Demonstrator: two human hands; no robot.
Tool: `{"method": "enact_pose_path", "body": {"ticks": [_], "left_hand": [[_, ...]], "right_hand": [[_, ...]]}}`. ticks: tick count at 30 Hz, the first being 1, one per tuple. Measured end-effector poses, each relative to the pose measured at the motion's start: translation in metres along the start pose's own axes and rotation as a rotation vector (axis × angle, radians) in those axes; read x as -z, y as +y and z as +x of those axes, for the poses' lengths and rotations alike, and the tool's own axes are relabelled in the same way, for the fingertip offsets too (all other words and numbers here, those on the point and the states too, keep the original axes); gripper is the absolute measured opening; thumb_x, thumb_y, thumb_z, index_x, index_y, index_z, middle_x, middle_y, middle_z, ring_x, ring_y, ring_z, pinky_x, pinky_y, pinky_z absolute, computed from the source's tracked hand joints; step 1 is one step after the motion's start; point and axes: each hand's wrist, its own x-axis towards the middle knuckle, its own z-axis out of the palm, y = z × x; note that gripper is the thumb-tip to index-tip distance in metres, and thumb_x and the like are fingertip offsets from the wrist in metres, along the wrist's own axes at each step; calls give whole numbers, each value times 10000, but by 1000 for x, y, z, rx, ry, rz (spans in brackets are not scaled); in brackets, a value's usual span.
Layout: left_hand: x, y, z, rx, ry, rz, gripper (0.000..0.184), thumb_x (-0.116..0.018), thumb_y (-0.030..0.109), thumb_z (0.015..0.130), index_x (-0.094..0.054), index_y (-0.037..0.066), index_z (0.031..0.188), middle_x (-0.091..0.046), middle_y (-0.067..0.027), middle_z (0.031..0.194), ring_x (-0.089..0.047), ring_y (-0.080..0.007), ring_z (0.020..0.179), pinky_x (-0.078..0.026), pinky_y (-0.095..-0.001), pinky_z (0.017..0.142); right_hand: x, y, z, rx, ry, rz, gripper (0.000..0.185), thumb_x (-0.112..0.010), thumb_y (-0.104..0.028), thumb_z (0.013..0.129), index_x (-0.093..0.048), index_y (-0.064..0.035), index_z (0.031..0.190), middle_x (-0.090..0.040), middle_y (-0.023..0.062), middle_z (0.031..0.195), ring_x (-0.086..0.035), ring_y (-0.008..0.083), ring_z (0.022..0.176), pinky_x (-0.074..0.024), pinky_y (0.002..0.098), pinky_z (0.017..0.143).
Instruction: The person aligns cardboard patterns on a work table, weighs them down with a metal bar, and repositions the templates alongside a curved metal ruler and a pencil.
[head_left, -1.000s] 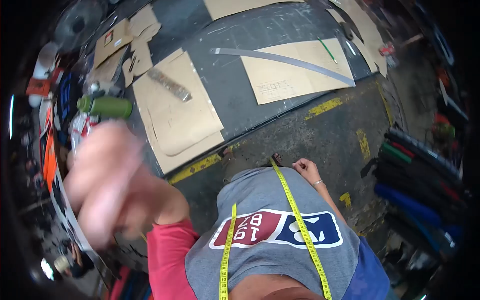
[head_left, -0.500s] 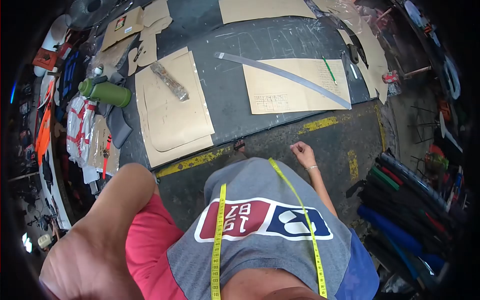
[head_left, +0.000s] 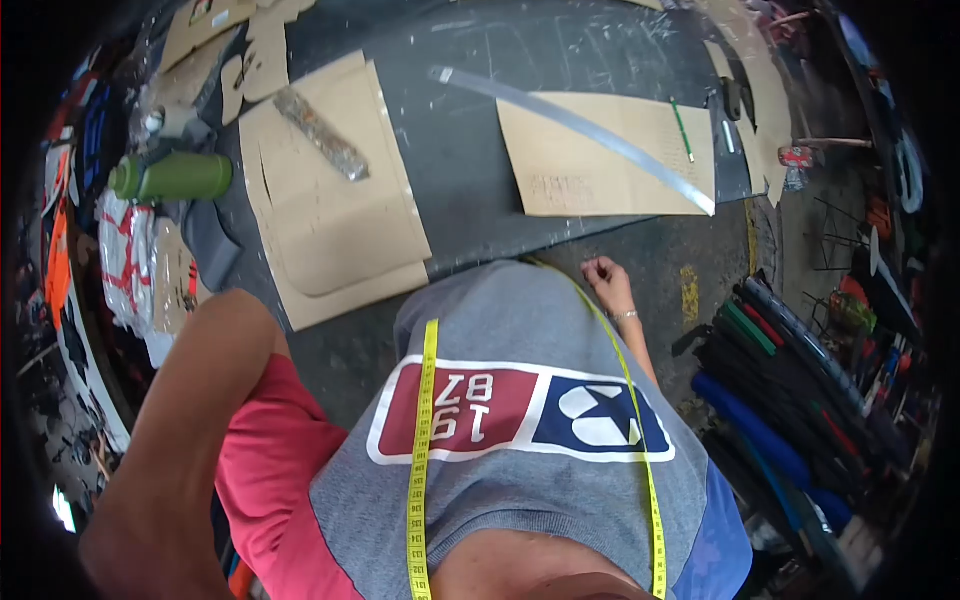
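My left arm is bent and raised beside the camera. My left hand is at the lower left, too close and cut off for its fingers to show. Low by the table's front edge is my right hand, with a bracelet at its wrist. Its fingers are curled together, and what they hold, if anything, is too small to make out. A yellow tape measure hangs round my neck over the grey shirt. Nearest the right hand on the table is a brown paper sheet with writing, crossed by a long curved ruler and a green pencil.
Brown pattern sheets lie left on the dark table, under a plastic-wrapped bundle. A green bottle lies by dark cloth. Rolls of material stand at right. A red can is near the table's right end.
The view has moved forward and my body is closer to the table edge. My left hand has shifted further toward the lower-left edge. The right hand remains low and curled. Table items look unmoved.
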Motion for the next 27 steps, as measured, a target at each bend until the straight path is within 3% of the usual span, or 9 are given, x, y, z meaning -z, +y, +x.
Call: {"method": "enact_pose_path", "body": {"ticks": [9,22,27], "left_hand": [[-9,34,6,101,-192,190,295,-465,234,1057,-591,82,838,-520,32,696,-484,-114,653,-434,-268,636],[-49,114,59,71,-367,451,298,-470,240,1056,-578,94,819,-513,40,691,-463,-104,614,-412,-258,609],[-46,127,59,64,-362,520,300,-471,242,1056,-573,99,812,-510,43,688,-455,-100,600,-403,-254,599]], "right_hand": [[49,-39,40,-11,-262,-311,186,-739,-216,965,-722,-31,967,-708,67,802,-639,105,728,-518,288,702],[103,-49,95,274,-633,-393,208,-751,-229,951,-714,-24,938,-670,63,760,-605,106,690,-514,301,679],[99,-104,77,263,-700,-581,256,-749,-264,933,-713,-11,947,-713,127,813,-670,212,740,-539,356,733]]}}
